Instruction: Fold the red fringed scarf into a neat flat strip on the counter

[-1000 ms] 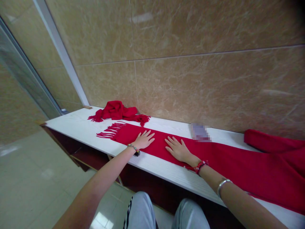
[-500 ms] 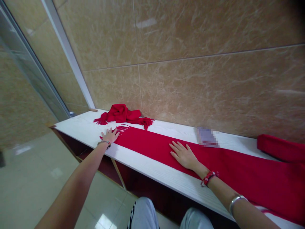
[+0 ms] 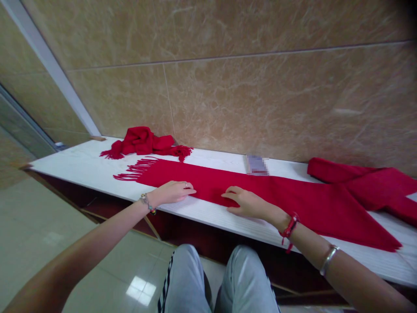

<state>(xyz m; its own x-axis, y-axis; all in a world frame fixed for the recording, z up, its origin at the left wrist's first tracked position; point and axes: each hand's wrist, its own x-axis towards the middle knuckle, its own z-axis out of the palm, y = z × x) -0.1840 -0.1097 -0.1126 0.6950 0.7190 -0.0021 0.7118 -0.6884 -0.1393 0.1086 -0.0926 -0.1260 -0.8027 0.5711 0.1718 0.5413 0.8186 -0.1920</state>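
A long red scarf [image 3: 276, 195] with a fringed left end lies flat along the white bench top [image 3: 78, 167]. My left hand [image 3: 172, 192] rests at the scarf's near edge, fingers drawn together and pinching the cloth. My right hand [image 3: 246, 202] sits a little to the right on the same near edge, its fingers curled onto the fabric. Both wrists carry bracelets.
A crumpled red scarf [image 3: 143, 141] lies at the back left against the tiled wall [image 3: 228, 87]. More red cloth [image 3: 361, 182] is bunched at the right. A small blurred object [image 3: 257, 165] sits by the wall. My knees in grey trousers [image 3: 224, 282] are below the bench.
My left hand has come back from the fringed end toward the middle. Both hands have gone from lying flat on the scarf to curling at its near edge. The view has shifted right.
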